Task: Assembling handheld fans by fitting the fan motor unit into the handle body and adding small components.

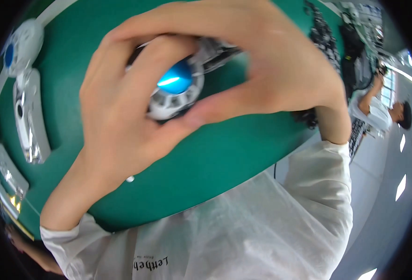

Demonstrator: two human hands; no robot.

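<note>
Between my two hands is a handheld fan [175,100] with a round white slotted head and a shiny blue dome at its centre. My left hand [115,112] is wrapped round the left side of the head, its thumb reaching under the lower edge. From the right, my right hand [285,60] arches over the top, and its thumb touches the head's lower right edge. A glossy part [217,53], perhaps the handle, extends to the upper right beneath my right fingers. My fingers hide much of the fan's far side.
On the green table [234,144], a white fan [31,116] lies at the left, with more similar fans [12,172] beyond. A small white piece [130,178] is by my left wrist. Black parts [325,35] line the right side. A person [374,112] is at the far right.
</note>
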